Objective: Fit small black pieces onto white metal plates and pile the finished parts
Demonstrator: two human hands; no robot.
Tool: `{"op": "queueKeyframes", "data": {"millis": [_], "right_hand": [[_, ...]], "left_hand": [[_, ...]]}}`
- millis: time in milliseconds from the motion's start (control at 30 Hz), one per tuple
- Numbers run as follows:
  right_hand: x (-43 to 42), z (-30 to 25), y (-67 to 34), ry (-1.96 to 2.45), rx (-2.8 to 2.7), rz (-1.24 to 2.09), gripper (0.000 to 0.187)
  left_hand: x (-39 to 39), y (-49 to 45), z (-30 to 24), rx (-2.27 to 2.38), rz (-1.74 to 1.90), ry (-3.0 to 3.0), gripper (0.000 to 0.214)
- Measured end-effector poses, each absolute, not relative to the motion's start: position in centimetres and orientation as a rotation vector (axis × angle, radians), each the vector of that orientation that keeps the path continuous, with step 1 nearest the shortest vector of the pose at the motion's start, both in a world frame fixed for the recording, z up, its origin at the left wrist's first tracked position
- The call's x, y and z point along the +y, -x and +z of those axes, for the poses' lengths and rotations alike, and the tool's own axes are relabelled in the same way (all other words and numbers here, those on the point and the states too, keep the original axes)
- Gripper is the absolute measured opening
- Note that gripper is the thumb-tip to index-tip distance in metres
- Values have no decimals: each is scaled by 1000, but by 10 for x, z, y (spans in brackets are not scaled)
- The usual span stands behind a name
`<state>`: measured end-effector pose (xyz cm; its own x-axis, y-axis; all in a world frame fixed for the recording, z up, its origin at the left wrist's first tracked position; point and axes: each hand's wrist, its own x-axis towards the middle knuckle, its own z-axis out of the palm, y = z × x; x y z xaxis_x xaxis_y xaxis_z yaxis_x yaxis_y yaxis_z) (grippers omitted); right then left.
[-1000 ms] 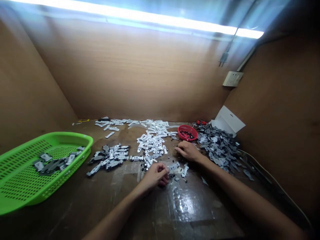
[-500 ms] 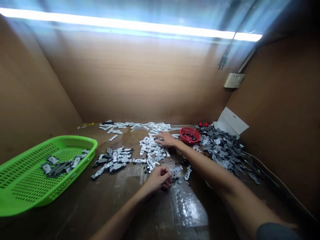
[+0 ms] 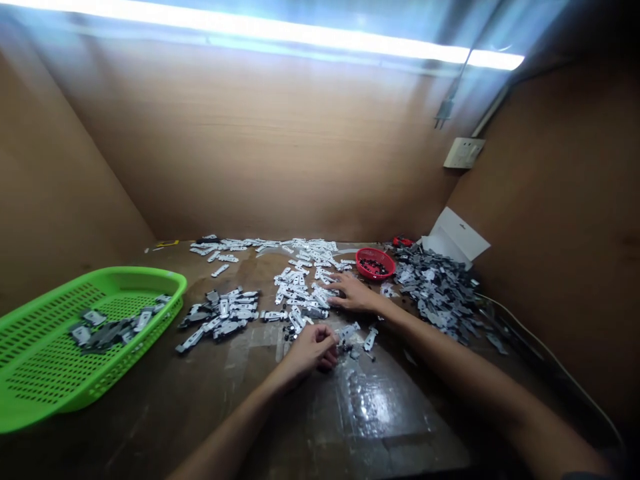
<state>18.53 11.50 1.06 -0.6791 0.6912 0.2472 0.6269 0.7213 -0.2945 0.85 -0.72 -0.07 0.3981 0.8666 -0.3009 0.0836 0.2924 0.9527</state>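
My left hand (image 3: 311,351) is curled, fingertips bunched beside a small white metal bracket (image 3: 347,331); whatever lies inside the fingers is hidden. Tiny black bits (image 3: 289,331) are scattered just beyond it, and a second loose bracket (image 3: 371,339) lies to the right. My right hand (image 3: 355,294) rests with fingers spread on the right edge of a heap of white metal brackets (image 3: 305,285). A red plastic basket (image 3: 375,263) holding dark small parts sits just beyond those fingers. Grey metal pieces (image 3: 437,287) form a heap to the right.
A green perforated plastic tray (image 3: 125,275) holding grey and white pieces stands at the left, with a mixed pile (image 3: 217,313) beside it. Wooden walls enclose the brown taped bench (image 3: 380,413). White card (image 3: 454,237) leans at the back right, and a cable (image 3: 545,353) runs along the right.
My right hand has swung back from over the white heap towards the red basket's side, after reaching left half a second ago. My left hand has stayed almost still.
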Motion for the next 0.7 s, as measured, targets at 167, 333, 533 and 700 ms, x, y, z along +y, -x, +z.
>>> {"op": "queueKeyframes", "data": {"millis": [167, 333, 533, 700], "right_hand": [[87, 13, -202, 1093, -2351, 237, 22], [61, 6, -213, 1127, -2415, 304, 13], [60, 11, -228, 1166, -2421, 289, 18], [54, 15, -242, 1158, -2533, 293, 17]], "left_hand": [[-8, -7, 1, 1055, 664, -1164, 34], [-9, -4, -6, 1097, 599, -1220, 26], [-11, -3, -5, 1075, 575, -1253, 21], [-11, -3, -4, 1054, 549, -1261, 19]]}}
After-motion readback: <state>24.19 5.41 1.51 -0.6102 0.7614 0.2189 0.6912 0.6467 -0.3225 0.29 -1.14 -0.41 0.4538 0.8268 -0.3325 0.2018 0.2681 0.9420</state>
